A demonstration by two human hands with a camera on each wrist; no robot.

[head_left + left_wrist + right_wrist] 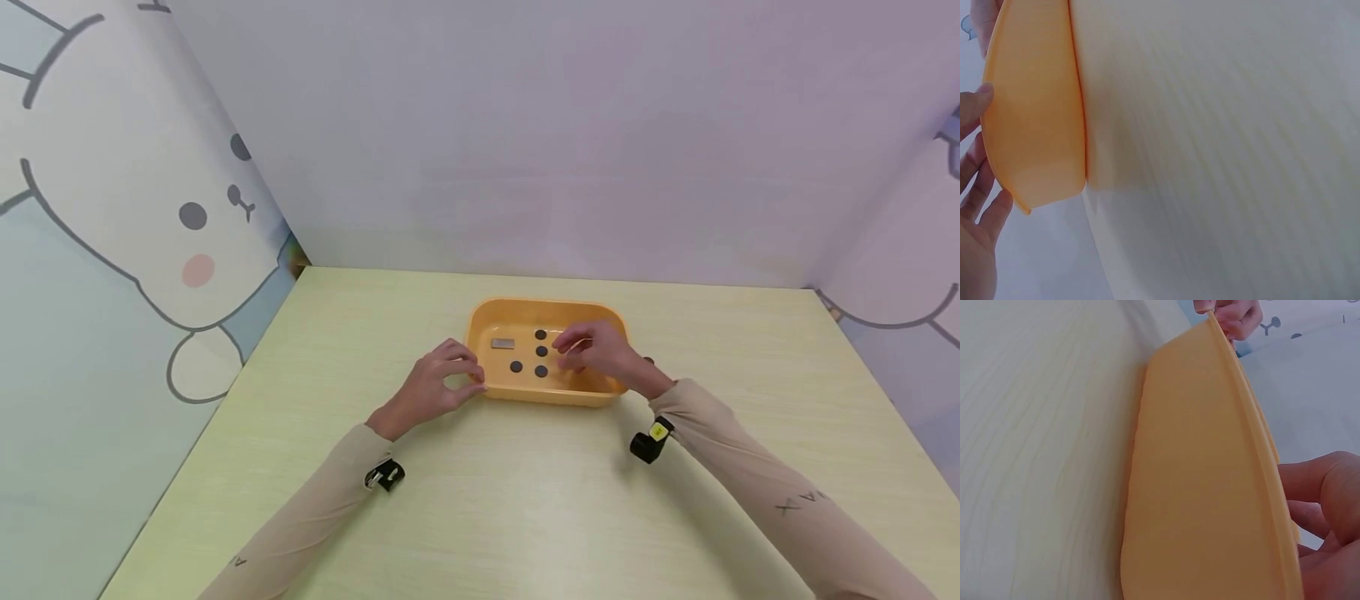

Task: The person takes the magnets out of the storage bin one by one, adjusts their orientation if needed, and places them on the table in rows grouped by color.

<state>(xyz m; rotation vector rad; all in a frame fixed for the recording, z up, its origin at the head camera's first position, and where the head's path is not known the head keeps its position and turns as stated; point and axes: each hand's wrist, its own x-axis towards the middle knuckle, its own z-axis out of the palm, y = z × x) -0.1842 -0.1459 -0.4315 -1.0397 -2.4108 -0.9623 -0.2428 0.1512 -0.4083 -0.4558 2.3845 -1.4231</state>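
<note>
An orange plastic basin sits on the table, holding several dark round discs and a small grey rectangular piece. My left hand grips the basin's front left corner, thumb and fingers on the rim. In the left wrist view the thumb touches the rim, with the other fingers by the corner. My right hand reaches over the basin's right side, fingers bent down inside, to the right of the discs. The basin wall hides its fingertips in the right wrist view, so what they may hold is unclear.
The pale wooden table runs up to a plain light wall behind the basin. Panels with cartoon drawings stand at the sides. A small dark thing shows just beyond the right wrist.
</note>
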